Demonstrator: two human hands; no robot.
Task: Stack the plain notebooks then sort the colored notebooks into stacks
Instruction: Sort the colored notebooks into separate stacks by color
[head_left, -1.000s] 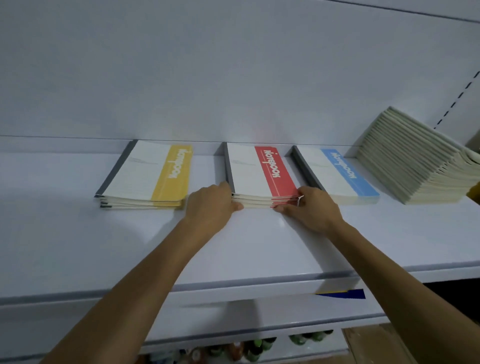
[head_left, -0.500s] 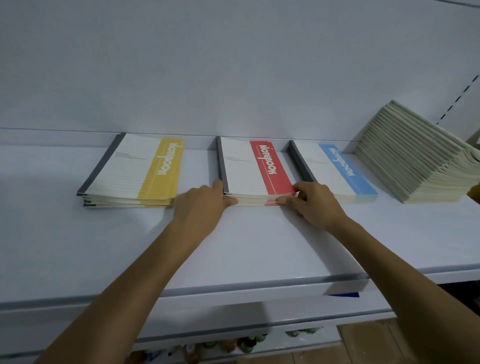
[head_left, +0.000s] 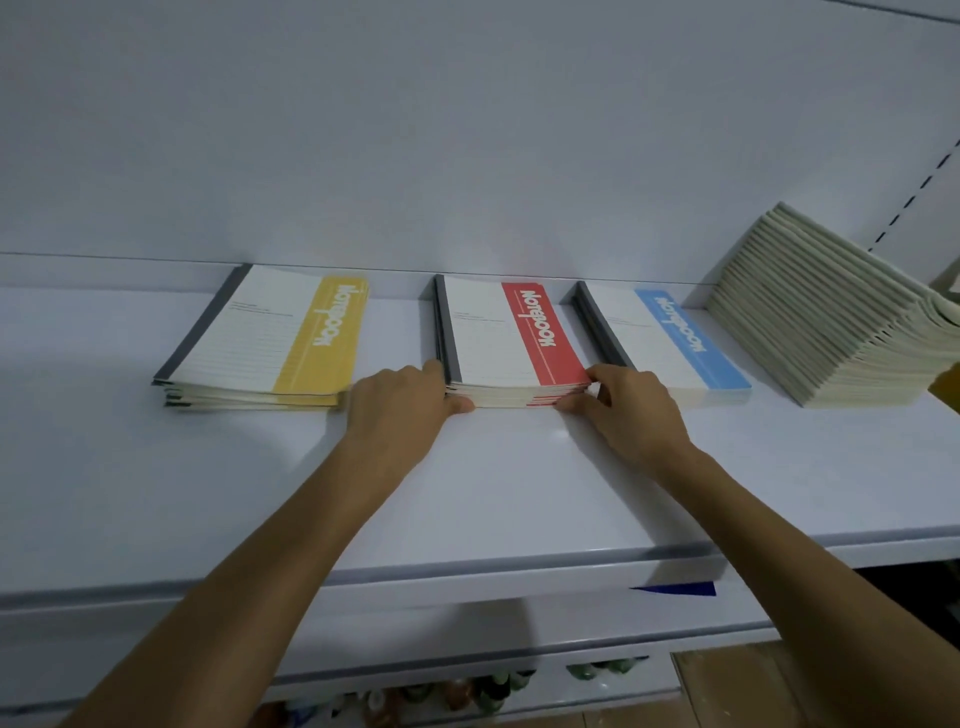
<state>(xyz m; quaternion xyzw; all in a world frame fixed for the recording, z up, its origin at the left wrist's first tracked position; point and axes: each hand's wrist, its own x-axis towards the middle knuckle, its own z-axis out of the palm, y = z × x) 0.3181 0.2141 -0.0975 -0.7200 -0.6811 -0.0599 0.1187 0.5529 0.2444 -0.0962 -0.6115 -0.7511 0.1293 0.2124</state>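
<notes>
Red notebook stack (head_left: 493, 338) on shelf (head_left: 208, 493), near corners pinched by curled left grip (head_left: 402, 405) and right grip (head_left: 631, 410).

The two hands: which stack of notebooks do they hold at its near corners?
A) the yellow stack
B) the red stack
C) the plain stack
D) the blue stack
B: the left hand and the right hand grip the two near corners of the red stack, which lies between the yellow stack and the blue stack.
</notes>
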